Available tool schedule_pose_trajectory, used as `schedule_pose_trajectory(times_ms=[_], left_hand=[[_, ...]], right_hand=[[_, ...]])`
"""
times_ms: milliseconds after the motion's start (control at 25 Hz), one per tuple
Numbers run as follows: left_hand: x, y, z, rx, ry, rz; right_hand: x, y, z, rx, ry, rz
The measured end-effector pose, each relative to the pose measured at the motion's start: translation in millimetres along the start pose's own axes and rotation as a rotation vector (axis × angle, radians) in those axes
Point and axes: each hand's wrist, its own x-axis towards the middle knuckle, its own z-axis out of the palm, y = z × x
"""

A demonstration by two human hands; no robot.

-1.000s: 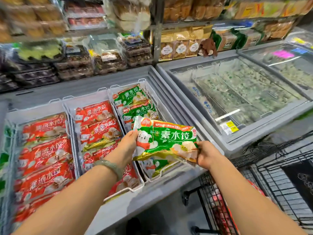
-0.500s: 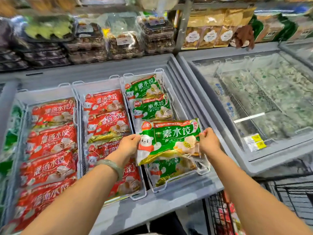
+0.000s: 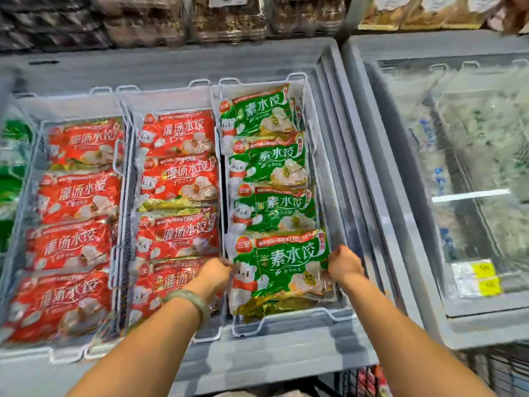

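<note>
A green dumpling bag (image 3: pixel 282 270) lies at the near end of the right white basket (image 3: pixel 320 318) inside the open chest freezer. My left hand (image 3: pixel 214 275) pinches the bag's left edge, and my right hand (image 3: pixel 345 263) pinches its right edge. Three more green bags (image 3: pixel 269 164) lie in a row behind it in the same basket. A green bangle sits on my left wrist.
Two baskets of red dumpling bags (image 3: pixel 177 181) fill the freezer to the left. A second freezer (image 3: pixel 472 181) with a closed glass lid stands on the right. Shelves of packed goods (image 3: pixel 229 18) run behind. A wire cart (image 3: pixel 372 379) shows at the bottom right.
Both hands lowered the green bag from above the freezer down into the near end of the right basket. The camera leaned closer over the freezer.
</note>
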Motion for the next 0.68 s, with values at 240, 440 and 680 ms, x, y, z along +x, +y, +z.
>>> schedule_pose_trajectory(times_ms=[240, 440, 680], left_hand=[[8, -18, 25, 0.063, -0.093, -0.129], [-6, -16, 27, 0.084, -0.036, -0.14], [-34, -1, 9, 0.07, -0.092, 0.001]], right_hand=[[0, 32, 22, 0.073, -0.209, 0.101], [-6, 30, 21, 0.105, -0.251, 0.076], [-47, 23, 18, 0.258, -0.253, 0.043]])
